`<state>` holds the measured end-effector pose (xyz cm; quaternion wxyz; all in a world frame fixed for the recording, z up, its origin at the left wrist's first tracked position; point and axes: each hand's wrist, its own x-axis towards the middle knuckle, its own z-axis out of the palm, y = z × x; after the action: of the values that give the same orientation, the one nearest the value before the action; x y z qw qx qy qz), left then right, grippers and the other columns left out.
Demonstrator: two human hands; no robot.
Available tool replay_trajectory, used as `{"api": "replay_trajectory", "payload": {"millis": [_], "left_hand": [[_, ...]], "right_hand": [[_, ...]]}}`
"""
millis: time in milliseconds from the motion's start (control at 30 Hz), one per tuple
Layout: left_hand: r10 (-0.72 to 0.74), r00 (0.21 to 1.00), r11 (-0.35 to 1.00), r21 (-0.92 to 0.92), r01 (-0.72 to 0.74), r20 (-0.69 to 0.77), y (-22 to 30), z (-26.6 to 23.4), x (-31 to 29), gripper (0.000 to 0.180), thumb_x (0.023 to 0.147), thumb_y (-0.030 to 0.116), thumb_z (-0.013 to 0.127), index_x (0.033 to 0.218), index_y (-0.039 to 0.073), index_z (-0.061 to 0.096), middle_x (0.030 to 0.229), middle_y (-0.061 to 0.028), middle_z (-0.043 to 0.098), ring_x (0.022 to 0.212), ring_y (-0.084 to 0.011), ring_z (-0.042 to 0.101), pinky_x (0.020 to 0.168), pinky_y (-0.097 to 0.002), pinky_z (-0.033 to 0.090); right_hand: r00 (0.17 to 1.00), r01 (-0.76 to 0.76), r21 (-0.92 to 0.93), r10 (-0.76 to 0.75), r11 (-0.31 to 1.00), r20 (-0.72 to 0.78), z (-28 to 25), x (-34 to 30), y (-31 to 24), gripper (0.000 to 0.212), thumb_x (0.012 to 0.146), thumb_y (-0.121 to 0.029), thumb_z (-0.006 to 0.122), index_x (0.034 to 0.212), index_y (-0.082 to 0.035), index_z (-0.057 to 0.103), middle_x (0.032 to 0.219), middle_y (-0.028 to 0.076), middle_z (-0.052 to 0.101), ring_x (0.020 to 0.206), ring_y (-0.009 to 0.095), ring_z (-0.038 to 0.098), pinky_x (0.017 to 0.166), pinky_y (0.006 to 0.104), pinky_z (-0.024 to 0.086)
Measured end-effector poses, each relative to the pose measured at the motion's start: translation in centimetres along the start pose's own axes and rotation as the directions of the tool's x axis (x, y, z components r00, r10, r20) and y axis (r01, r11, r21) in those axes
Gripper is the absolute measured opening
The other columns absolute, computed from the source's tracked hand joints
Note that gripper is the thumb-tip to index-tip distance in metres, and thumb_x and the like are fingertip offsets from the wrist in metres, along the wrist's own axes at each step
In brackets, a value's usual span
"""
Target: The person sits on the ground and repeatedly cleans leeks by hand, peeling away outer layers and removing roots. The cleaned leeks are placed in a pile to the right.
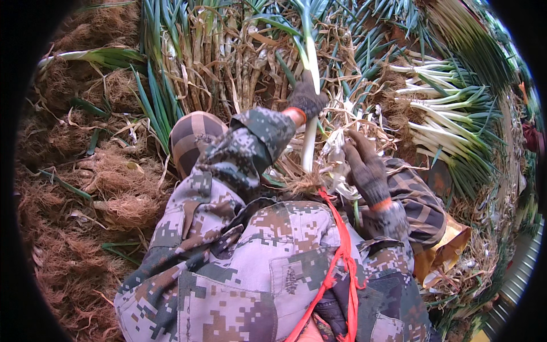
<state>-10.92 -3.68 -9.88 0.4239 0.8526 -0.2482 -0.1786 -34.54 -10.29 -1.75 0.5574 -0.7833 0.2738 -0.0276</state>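
My left hand point(306, 98), in a dark knitted glove, grips a long green onion point(310, 60) by its upper stalk and holds it upright. Its white shaft point(308, 149) runs down to a tuft of roots near my lap. My right hand point(364, 165), also gloved, is closed on the loose pale outer skin point(336, 149) at the lower part of the same onion. Both sleeves are camouflage cloth.
A heap of unpeeled green onions with dry leaves point(228, 57) lies ahead. Cleaned white-stalked onions point(444, 108) are stacked at the right. Cut roots and peelings point(85, 188) cover the ground at the left. A red strap point(341, 251) crosses my jacket.
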Motion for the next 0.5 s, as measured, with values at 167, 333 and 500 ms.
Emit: {"api": "replay_trajectory", "payload": {"millis": [167, 333, 500], "left_hand": [[0.012, 0.968, 0.951, -0.301, 0.066, 0.249, -2.3, 3.4, -3.8, 0.046, 0.077, 0.016, 0.071, 0.116, -0.002, 0.054, 0.105, -0.0183, 0.065, 0.097, -0.0255, 0.063, 0.085, -0.0346, 0.050], [-0.191, 0.898, 0.727, -0.557, 0.401, 0.397, -5.0, 4.9, -4.4, 0.029, 0.085, 0.006, 0.065, 0.113, -0.001, 0.058, 0.084, -0.0048, 0.064, 0.067, -0.0137, 0.059, 0.054, -0.0248, 0.048], [-0.283, 0.820, 0.403, -0.714, 0.573, 0.498, -4.9, 4.6, -3.7, 0.024, 0.091, 0.015, 0.061, 0.112, 0.002, 0.061, 0.091, -0.0102, 0.067, 0.074, -0.0220, 0.067, 0.066, -0.0336, 0.059]], "right_hand": [[0.997, -0.074, -0.067, 0.072, 0.995, -0.034, 5.6, 6.3, 4.8, 0.057, 0.097, -0.032, 0.061, 0.143, -0.004, 0.043, 0.125, 0.016, 0.060, 0.097, 0.020, 0.062, 0.088, 0.0320, 0.050], [0.911, -0.394, 0.733, 0.341, 0.555, 0.232, 5.8, 5.9, 9.2, 0.033, 0.099, -0.021, 0.056, 0.127, -0.002, 0.052, 0.099, 0.011, 0.066, 0.078, 0.022, 0.068, 0.063, 0.0294, 0.060], [0.942, -0.328, 0.647, 0.180, 0.688, 0.285, 3.4, 3.7, 5.4, 0.043, 0.096, -0.016, 0.059, 0.135, -0.005, 0.044, 0.095, 0.007, 0.062, 0.065, 0.014, 0.062, 0.055, 0.0291, 0.058]]}}
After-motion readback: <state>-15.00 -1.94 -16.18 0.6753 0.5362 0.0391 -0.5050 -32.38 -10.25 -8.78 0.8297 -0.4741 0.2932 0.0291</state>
